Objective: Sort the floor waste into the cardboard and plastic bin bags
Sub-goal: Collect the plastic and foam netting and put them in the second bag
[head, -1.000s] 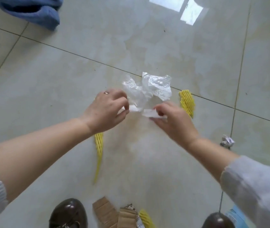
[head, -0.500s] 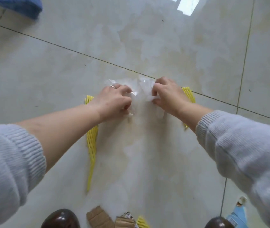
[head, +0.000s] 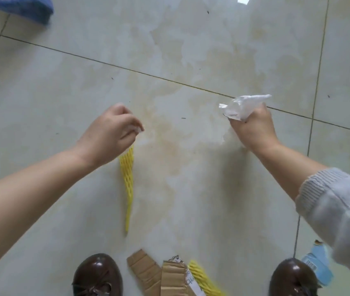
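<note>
My right hand (head: 253, 129) is closed around a crumpled clear plastic wrapper (head: 242, 105), which sticks out above the fist, lifted off the floor. My left hand (head: 110, 135) hovers to the left with its fingers curled around a small white scrap (head: 139, 129). A long yellow foam net (head: 127, 180) lies on the tiles just below the left hand. Brown cardboard pieces (head: 155, 272) and a second yellow foam net (head: 201, 278) lie between my shoes at the bottom edge.
A blue bag (head: 18, 7) sits at the top left corner. A light blue package (head: 317, 263) lies by my right shoe (head: 291, 278); my left shoe (head: 97, 274) is at bottom centre. Pale glossy floor tiles (head: 169, 50) stretch ahead.
The hands were together on the plastic wrapper at the floor; now they have separated, the right hand carrying the wrapper up and to the right, the left pulled back over the yellow net.
</note>
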{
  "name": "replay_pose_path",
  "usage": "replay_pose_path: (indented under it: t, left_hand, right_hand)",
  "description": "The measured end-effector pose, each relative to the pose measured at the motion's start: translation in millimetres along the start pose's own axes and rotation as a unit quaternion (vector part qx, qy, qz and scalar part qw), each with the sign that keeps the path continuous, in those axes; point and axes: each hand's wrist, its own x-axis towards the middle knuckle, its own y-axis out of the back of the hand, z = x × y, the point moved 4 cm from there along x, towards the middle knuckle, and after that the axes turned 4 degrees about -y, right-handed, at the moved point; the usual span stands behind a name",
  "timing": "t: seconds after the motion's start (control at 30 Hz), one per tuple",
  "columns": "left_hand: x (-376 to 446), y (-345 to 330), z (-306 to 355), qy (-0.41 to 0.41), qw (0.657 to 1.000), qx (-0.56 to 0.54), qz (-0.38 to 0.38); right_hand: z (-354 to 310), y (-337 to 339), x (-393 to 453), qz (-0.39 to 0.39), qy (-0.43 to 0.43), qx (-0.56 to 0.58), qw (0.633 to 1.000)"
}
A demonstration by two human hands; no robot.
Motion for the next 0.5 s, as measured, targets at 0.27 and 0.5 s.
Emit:
replay_pose_path:
  t: [0.27, 0.5]
  left_hand:
    - [-47.9, -49.8, -21.9, -0.034, 0.974, 0.1, -0.203]
    - [-34.3, -41.0, -27.5, 0.056, 0.994, 0.063, -0.074]
  right_hand:
    - [37.8, -18.8, -5.2, -0.051, -0.091, -0.102, 0.989]
    - [25.3, -8.4, -2.6, -0.002, -0.158, -0.094, 0.983]
